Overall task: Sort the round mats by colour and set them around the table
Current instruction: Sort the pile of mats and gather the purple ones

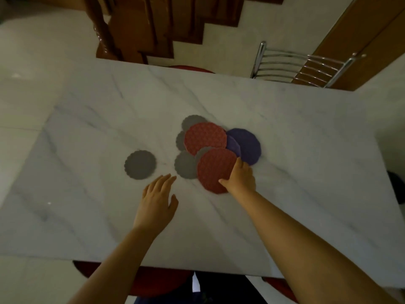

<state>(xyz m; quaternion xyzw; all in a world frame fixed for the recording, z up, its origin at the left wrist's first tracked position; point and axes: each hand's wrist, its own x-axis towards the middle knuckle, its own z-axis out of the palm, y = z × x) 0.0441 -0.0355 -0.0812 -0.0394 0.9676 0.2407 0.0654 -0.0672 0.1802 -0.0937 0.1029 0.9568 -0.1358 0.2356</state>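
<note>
A heap of round mats lies mid-table on the white marble table [285, 132]. My right hand [240, 176] grips the near red mat [213, 170] by its right edge, thumb on top. A second red mat [205, 137] lies behind it. Two purple mats [248, 143] overlap at the right. Grey mats poke out around the heap: one at the back [191, 121], one at the near left [185, 164]. A single grey mat [140, 164] lies apart to the left. My left hand [156, 200] hovers flat and open just below that gap, holding nothing.
A metal chair [302, 66] stands at the far right side of the table. A red seat cushion [153, 281] shows under the near edge. Wooden stairs [142, 29] rise beyond the far edge. A wooden door [361, 40] is at the right.
</note>
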